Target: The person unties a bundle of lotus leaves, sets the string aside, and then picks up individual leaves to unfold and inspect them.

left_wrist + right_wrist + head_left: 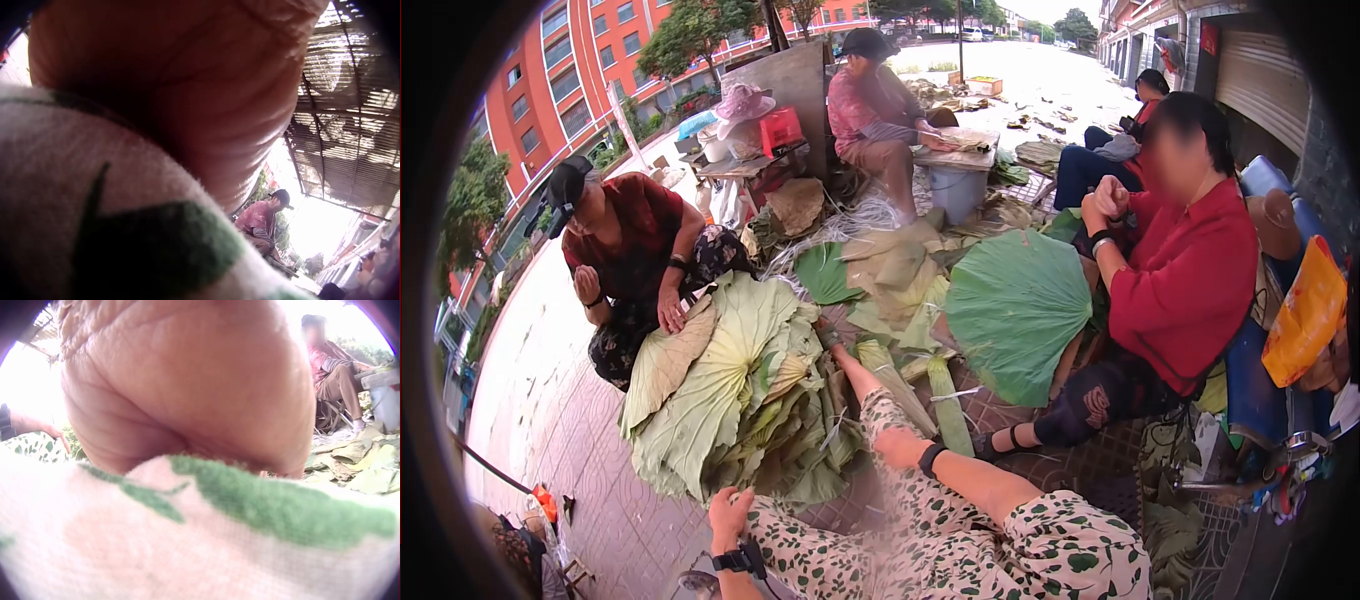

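Note:
My left hand (728, 515), with a dark watch at the wrist, rests loosely on my left knee, holding nothing. In the left wrist view its palm (187, 81) lies close over the leaf-print trousers (156, 244). My right hand (900, 448), a dark band on its wrist, lies on my right knee; the right wrist view shows its palm (187, 381) against the same cloth, its fingers mostly hidden. Just beyond my left hand stands a thick pile of lotus leaves (740, 360). A tied leaf bundle (948, 405) lies past my right knee.
A person (640, 250) at the left touches the leaf pile. Another person (1180, 260) sits at the right beside a large green lotus leaf (1020, 310). A third person (875, 130) works at a board over a bucket (958, 192). Loose leaves (890, 260) cover the paving between them.

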{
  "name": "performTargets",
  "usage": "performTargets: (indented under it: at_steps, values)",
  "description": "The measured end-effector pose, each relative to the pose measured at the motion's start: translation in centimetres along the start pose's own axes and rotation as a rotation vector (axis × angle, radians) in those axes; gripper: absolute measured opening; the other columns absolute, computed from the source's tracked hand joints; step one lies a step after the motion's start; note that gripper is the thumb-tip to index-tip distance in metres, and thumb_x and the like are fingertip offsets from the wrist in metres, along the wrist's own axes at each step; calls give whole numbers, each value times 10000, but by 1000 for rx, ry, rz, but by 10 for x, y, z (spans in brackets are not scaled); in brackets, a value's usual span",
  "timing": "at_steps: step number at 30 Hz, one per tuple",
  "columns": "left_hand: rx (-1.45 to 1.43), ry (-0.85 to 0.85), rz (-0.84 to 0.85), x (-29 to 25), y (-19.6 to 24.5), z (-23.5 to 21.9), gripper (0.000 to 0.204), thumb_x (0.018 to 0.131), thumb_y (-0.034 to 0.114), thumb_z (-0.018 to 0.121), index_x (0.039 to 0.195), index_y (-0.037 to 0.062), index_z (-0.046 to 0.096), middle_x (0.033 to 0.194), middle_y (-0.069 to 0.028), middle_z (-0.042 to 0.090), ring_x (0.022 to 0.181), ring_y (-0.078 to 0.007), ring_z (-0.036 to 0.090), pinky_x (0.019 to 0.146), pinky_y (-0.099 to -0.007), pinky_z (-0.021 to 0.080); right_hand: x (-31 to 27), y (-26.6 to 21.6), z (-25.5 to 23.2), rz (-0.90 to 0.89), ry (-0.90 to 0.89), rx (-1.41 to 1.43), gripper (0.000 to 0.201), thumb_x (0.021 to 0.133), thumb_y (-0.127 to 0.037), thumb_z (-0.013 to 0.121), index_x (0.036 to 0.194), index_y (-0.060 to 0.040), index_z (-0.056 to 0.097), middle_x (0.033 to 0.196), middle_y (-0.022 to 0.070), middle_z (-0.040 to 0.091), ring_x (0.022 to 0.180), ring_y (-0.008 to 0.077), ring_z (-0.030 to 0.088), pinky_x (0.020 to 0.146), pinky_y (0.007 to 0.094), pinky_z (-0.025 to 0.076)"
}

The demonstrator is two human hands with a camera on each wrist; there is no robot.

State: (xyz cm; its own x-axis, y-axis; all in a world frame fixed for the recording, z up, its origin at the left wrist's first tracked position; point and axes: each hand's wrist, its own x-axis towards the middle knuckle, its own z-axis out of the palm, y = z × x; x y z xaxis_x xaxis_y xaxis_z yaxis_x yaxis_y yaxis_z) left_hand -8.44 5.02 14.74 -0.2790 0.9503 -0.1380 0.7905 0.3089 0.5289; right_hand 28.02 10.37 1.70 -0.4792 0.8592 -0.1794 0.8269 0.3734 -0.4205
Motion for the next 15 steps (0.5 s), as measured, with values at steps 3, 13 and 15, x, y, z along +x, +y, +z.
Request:
performTargets:
  at_steps: [3, 13, 15]
  values:
    - [1, 7, 4, 0, -1, 0, 548, 694, 418, 663, 1014, -26, 628, 999, -215, 629, 970, -332, 590, 860, -376, 444, 0, -1, 1, 9, -22, 11, 327, 751, -112, 526, 1071, -108, 594, 1126, 99, 533, 1115, 287, 456, 898, 480, 363]
    - [-3, 6, 11, -2, 3, -1, 564, 694, 422, 657, 1030, -29, 623, 1009, -226, 624, 978, -333, 588, 859, -372, 443, 3, 3, 9, 6, 11, -5, 305, 732, -126, 530, 1029, -127, 600, 1111, 83, 528, 1105, 273, 450, 876, 490, 356]
    - [-11, 8, 2, -2, 3, -1, 566, 695, 421, 655, 1034, -31, 621, 1011, -229, 623, 982, -334, 587, 861, -373, 442, 4, 5, 11, -4, 33, -7, 295, 728, -128, 532, 1015, -128, 600, 1096, 79, 531, 1096, 272, 453, 868, 492, 357]
